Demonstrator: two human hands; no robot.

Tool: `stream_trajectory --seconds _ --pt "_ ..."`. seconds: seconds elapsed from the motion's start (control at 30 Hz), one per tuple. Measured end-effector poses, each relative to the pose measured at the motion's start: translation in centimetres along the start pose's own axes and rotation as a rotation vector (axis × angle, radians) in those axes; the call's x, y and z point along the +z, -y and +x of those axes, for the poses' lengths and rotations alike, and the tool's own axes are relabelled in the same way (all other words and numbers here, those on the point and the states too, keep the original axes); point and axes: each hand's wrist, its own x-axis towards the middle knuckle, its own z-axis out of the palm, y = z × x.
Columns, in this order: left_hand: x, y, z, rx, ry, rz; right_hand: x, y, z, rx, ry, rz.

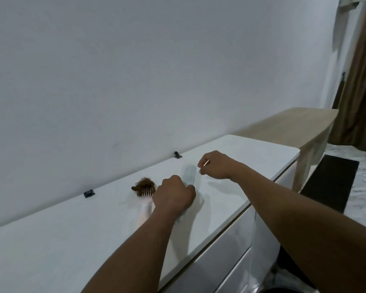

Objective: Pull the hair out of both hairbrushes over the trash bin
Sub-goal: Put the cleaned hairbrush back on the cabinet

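A pale blue hairbrush (189, 174) lies on the white dresser top (72, 240); its bristles look free of hair. My left hand (173, 194) is closed around its handle. My right hand (217, 164) hovers at the brush head's right edge with fingers pinched together; whether it holds anything I cannot make out. Left of them lies a pink-handled hairbrush (145, 199) with a clump of brown hair (144, 185) caught in its bristles. No trash bin shows clearly; a dark rounded shape (283, 290) sits at the bottom edge.
The dresser stands against a white wall, with two small black clips (88, 193) (177, 155) at its back edge. Drawer fronts (230, 250) face right. A wooden table (300, 125) stands beyond, a dark mat (330, 182) lies on the floor, and brown curtains (361, 81) hang far right.
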Motion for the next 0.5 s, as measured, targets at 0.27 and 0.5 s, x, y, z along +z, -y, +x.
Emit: stream_trajectory --seconds 0.27,0.5 --pt "1.8 1.3 0.9 -0.010 0.041 0.046 2.8 -1.2 2.0 0.027 0.023 0.005" --pt "1.5 0.7 0.8 -0.019 0.071 0.073 4.0 -1.2 2.4 0.060 0.073 0.004"
